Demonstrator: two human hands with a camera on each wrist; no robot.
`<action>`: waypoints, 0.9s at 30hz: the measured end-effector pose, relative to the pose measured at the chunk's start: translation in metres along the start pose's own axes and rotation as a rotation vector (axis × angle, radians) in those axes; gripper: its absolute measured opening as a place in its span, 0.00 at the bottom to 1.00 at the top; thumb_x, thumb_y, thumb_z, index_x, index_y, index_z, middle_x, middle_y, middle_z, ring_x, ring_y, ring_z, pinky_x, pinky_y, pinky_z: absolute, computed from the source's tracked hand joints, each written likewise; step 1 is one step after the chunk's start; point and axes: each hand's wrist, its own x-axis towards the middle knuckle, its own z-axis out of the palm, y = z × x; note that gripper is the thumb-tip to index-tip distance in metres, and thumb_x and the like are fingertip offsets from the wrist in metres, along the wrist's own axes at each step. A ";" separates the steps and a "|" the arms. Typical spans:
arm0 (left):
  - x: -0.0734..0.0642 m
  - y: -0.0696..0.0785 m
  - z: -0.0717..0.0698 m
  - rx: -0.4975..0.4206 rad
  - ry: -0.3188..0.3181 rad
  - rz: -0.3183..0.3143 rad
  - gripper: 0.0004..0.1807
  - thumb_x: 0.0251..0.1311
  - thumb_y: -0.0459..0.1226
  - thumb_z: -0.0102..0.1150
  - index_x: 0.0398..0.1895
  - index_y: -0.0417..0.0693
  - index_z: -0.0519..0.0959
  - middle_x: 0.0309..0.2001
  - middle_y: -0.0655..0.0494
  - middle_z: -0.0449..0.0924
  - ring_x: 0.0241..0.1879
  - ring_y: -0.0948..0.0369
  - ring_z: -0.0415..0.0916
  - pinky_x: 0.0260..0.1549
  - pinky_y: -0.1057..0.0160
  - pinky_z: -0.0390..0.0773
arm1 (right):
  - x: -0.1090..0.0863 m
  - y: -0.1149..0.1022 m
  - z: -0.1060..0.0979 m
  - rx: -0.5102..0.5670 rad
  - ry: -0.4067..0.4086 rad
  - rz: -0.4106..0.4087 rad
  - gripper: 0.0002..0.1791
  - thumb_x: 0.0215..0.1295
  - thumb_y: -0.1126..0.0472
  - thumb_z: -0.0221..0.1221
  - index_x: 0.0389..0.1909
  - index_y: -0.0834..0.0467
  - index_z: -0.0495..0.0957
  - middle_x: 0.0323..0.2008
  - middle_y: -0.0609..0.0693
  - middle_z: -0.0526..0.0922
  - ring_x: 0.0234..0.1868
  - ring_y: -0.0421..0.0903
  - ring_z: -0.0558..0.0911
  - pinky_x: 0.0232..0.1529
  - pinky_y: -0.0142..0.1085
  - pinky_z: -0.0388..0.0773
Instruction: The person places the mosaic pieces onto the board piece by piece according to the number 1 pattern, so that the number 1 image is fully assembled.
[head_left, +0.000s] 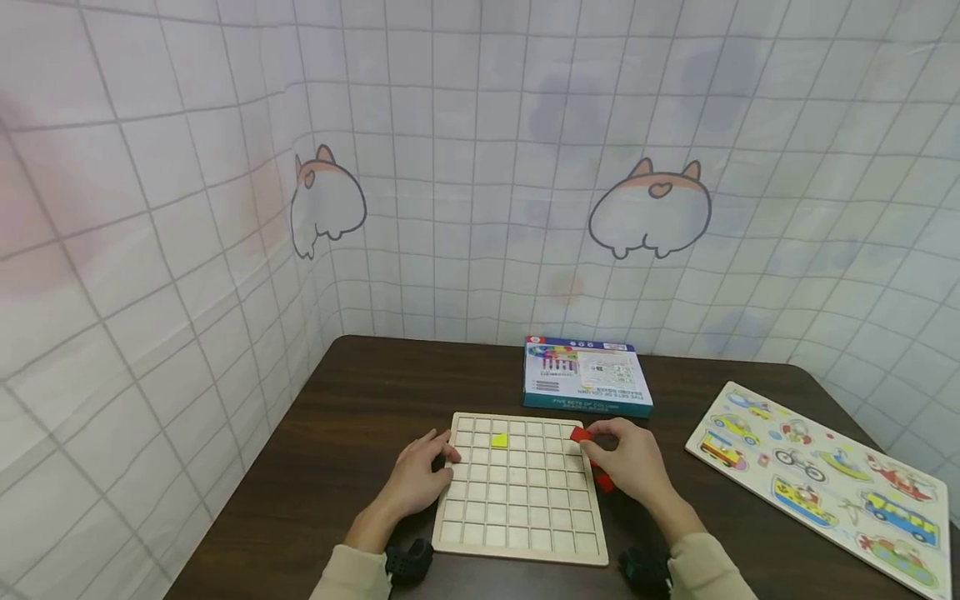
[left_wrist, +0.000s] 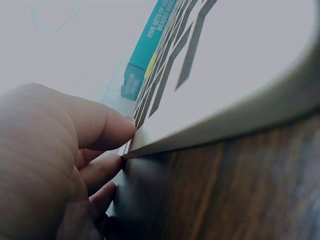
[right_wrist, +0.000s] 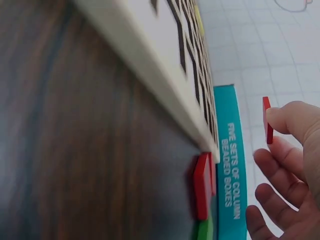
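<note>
A pale wooden grid board (head_left: 517, 493) lies on the table, and one yellow piece (head_left: 499, 440) sits in a cell near its far side. My left hand (head_left: 414, 471) rests at the board's left edge, thumb and fingertips touching the rim with the fingers loosely bent. Between thumb and index finger, my right hand (head_left: 633, 460) pinches a thin red tile (right_wrist: 267, 120), raised over the far right corner of the board. Loose red tiles (head_left: 604, 482) lie beside the board's right edge, partly under the right hand. A green tile (right_wrist: 205, 230) shows there in the right wrist view.
Behind the board stands a flat teal-sided box (head_left: 588, 377), its printed face up. To the right, a picture puzzle board (head_left: 817, 483) with vehicles lies at an angle. The dark wooden table (head_left: 375, 383) meets a grid-patterned cloth wall (head_left: 465, 208) at the back and left.
</note>
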 end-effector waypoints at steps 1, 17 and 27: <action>0.000 0.000 0.000 -0.002 -0.002 -0.003 0.07 0.61 0.32 0.54 0.35 0.54 0.79 0.70 0.43 0.65 0.72 0.44 0.54 0.68 0.35 0.48 | 0.000 -0.002 0.001 0.000 -0.007 -0.004 0.14 0.58 0.52 0.68 0.42 0.55 0.85 0.43 0.51 0.85 0.40 0.48 0.79 0.42 0.43 0.76; -0.001 0.001 0.000 0.000 -0.004 -0.015 0.06 0.60 0.32 0.56 0.35 0.54 0.80 0.70 0.42 0.65 0.72 0.43 0.54 0.67 0.35 0.49 | 0.011 -0.040 0.019 0.055 -0.179 -0.047 0.10 0.58 0.54 0.68 0.39 0.50 0.84 0.43 0.45 0.84 0.43 0.45 0.77 0.44 0.43 0.79; -0.001 0.001 -0.001 -0.022 -0.013 -0.010 0.04 0.60 0.34 0.59 0.36 0.53 0.80 0.70 0.43 0.65 0.72 0.43 0.53 0.66 0.33 0.48 | 0.024 -0.047 0.033 0.085 -0.274 -0.110 0.08 0.58 0.56 0.67 0.39 0.52 0.85 0.39 0.42 0.84 0.47 0.48 0.78 0.47 0.46 0.79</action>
